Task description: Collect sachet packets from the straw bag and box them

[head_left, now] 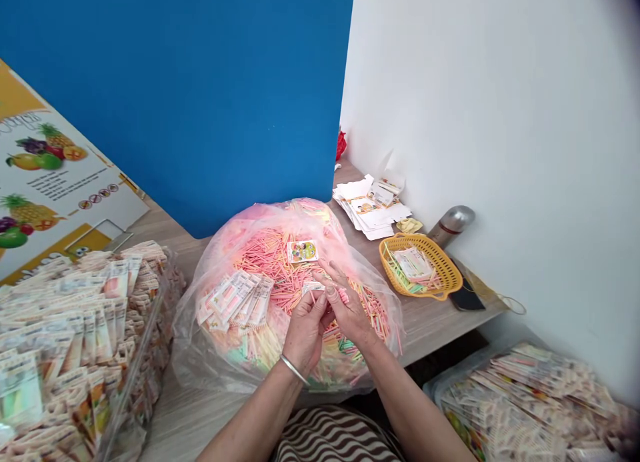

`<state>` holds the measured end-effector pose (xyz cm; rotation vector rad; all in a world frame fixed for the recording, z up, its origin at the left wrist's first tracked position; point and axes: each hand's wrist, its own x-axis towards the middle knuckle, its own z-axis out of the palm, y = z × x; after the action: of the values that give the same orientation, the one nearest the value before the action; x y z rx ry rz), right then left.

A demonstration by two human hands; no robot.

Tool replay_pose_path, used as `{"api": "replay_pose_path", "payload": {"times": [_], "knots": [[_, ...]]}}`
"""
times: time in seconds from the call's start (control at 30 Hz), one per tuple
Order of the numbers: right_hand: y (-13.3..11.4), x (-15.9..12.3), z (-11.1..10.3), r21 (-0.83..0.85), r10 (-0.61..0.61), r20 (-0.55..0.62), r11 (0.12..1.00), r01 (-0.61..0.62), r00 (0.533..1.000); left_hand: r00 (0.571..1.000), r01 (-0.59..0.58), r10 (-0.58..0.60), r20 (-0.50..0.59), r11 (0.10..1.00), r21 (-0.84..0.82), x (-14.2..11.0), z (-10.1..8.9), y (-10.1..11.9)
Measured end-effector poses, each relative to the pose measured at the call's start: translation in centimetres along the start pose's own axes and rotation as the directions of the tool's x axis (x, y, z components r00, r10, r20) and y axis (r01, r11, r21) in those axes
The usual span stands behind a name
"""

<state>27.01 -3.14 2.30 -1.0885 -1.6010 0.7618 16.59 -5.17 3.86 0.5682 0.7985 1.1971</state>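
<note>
"While the two hands meet in the head view, what lies under them?"

"An open clear bag (196, 362), full of pink, yellow and green sticks (260, 247), on the table (425, 323)."

"And the fingers?"

"On the left hand (306, 330), which has a bangle (294, 370) at its wrist, thumb and forefinger are pinched narrow. The right hand (351, 310) has its fingers fairly straight, its thumb by the left one. A packet (311, 287) shows just past the left fingertips; I cannot tell which hand grips it, if either."

"Any others nearby?"

"One printed card (303, 251) lies on the sticks, just beyond the hands. A fanned pile (241, 297) sits on the bag's left part."

"Farther out?"

"Near left, a heaped bin (145, 355) of packets. Far right, a yellow basket (451, 280) beside a flask (453, 223), with cartons (365, 205) beyond. Near right and lower, another heap (540, 402)."
</note>
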Motion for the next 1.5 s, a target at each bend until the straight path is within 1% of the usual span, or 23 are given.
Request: {"api": "replay_pose_path", "payload": {"times": [0.13,0.2,0.27,0.33,0.5,0.6,0.67,0.7,0.73,0.77,0.8,0.83,0.87,0.9,0.93,0.97,1.0,1.07,1.13,1.27,1.33,1.43,1.5], "knots": [[0.6,-0.1,0.2,0.107,0.054,-0.114,0.993,-0.042,0.992,0.992,-0.009,0.006,-0.125,1.000,-0.022,1.1,-0.9,0.5],[0.9,-0.2,0.4,0.134,0.074,-0.133,0.989,-0.056,0.988,0.987,-0.006,0.004,-0.162,1.000,-0.010,1.7,-1.4,0.8],[1.2,-0.2,0.5,0.132,0.067,-0.121,0.990,-0.051,0.990,0.989,-0.013,0.015,-0.149,1.000,0.016,2.0,-1.6,0.9],[1.4,-0.1,0.6,0.122,0.048,-0.106,0.992,-0.035,0.993,0.994,-0.028,0.034,-0.100,0.998,0.057,1.9,-1.5,0.7],[1.2,0.0,0.9,0.126,0.043,-0.090,0.991,-0.032,0.995,0.999,-0.036,0.037,-0.004,0.991,0.127,1.2,-1.0,-0.6],[0.9,-0.1,0.8,0.197,0.101,-0.129,0.978,-0.075,0.987,0.999,-0.022,0.025,-0.021,0.991,0.133,1.6,-1.5,-0.9],[0.7,-0.3,0.6,0.242,0.159,-0.175,0.963,-0.114,0.972,0.992,-0.045,0.068,-0.103,0.976,0.212,2.1,-2.4,-0.5],[0.8,-0.4,0.4,0.254,0.197,-0.206,0.957,-0.142,0.959,0.978,-0.086,0.140,-0.156,0.945,0.314,2.4,-2.9,-0.2],[0.9,-0.4,0.2,0.254,0.235,-0.236,0.951,-0.174,0.943,0.948,-0.142,0.254,-0.189,0.875,0.463,2.7,-3.5,0.2],[1.2,-0.4,0.0,0.241,0.269,-0.261,0.948,-0.208,0.927,0.906,-0.199,0.387,-0.172,0.748,0.633,2.9,-4.0,0.6],[1.6,-0.4,-0.2,0.214,0.293,-0.274,0.947,-0.239,0.916,0.862,-0.240,0.498,-0.095,0.565,0.789,3.1,-4.4,1.0],[2.1,-0.2,-0.3,0.175,0.309,-0.268,0.947,-0.269,0.913,0.833,-0.252,0.554,0.016,0.354,0.901,3.2,-4.7,1.3],[2.6,-0.1,-0.4,0.117,0.319,-0.244,0.947,-0.298,0.916,0.829,-0.236,0.547,0.118,0.150,0.960,3.2,-4.9,1.5],[3.2,0.1,-0.4,0.041,0.324,-0.207,0.946,-0.323,0.923,0.850,-0.195,0.495,0.179,-0.021,0.981,3.2,-5.0,1.6],[3.7,0.4,-0.3,-0.054,0.332,-0.163,0.937,-0.344,0.929,0.885,-0.138,0.426,0.191,-0.152,0.979,3.2,-5.0,1.6],[4.3,0.7,-0.2,-0.158,0.347,-0.127,0.918,-0.365,0.929,0.918,-0.071,0.362,0.162,-0.251,0.965,3.3,-4.9,1.5],[4.7,0.9,0.0,-0.262,0.367,-0.104,0.886,-0.382,0.924,0.941,-0.008,0.318,0.116,-0.321,0.947,3.4,-4.8,1.3],[5.4,1.4,0.3,-0.406,0.388,-0.096,0.826,-0.392,0.917,0.963,0.059,0.264,0.046,-0.377,0.924,3.7,-4.9,0.9],[5.6,1.6,0.5,-0.413,0.388,-0.078,0.826,-0.384,0.918,0.971,0.068,0.239,0.020,-0.353,0.933,4.0,-5.1,0.7],[5.1,1.3,0.7,-0.147,0.315,-0.012,0.938,-0.314,0.949,0.966,0.030,0.257,0.032,-0.236,0.971,4.3,-5.7,1.0],[4.5,0.8,0.7,-0.009,0.246,-0.027,0.969,-0.246,0.969,0.958,-0.012,0.275,0.084,-0.255,0.967,4.0,-5.7,1.4],[3.7,0.1,0.5,0.115,0.161,-0.030,0.981,-0.157,0.986,0.943,-0.081,0.279,0.182,-0.338,0.938,3.4,-5.5,2.1],[3.5,-0.2,0.3,0.146,0.135,-0.042,0.981,-0.128,0.990,0.926,-0.130,0.298,0.231,-0.324,0.937,3.0,-5.4,2.5]]}}
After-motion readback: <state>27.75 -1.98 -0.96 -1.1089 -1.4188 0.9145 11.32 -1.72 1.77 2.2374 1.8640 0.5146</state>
